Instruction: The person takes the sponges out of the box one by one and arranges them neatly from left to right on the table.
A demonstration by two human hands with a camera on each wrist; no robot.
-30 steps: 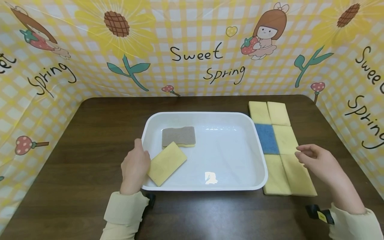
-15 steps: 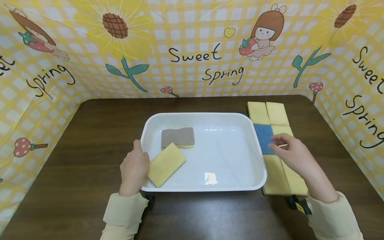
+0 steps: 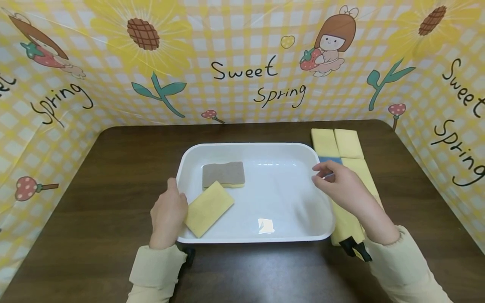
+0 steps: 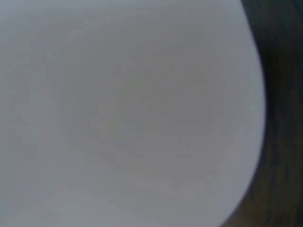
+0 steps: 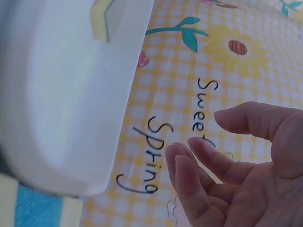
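Observation:
My left hand grips the left edge of a white tray, its fingertips hidden. Inside the tray lie a grey-topped sponge and, slanted near my left hand, a plain yellow sponge. My right hand hovers over the tray's right rim with nothing in it. Its fingers are loosely bent and apart from the thumb in the right wrist view. Partly behind that hand is a blue patch among the yellow sponges. Only the pale, blurred tray fills the left wrist view.
Sponges are laid in two columns against the tray's right side, on a dark wooden table. A yellow checked cloth with printed flowers rises behind the table and at both sides. Black wrist straps show at both sleeves.
My right hand has moved left, from the outer column of sponges across the blue one to the tray's right rim. My left hand has stayed at the tray's left edge.

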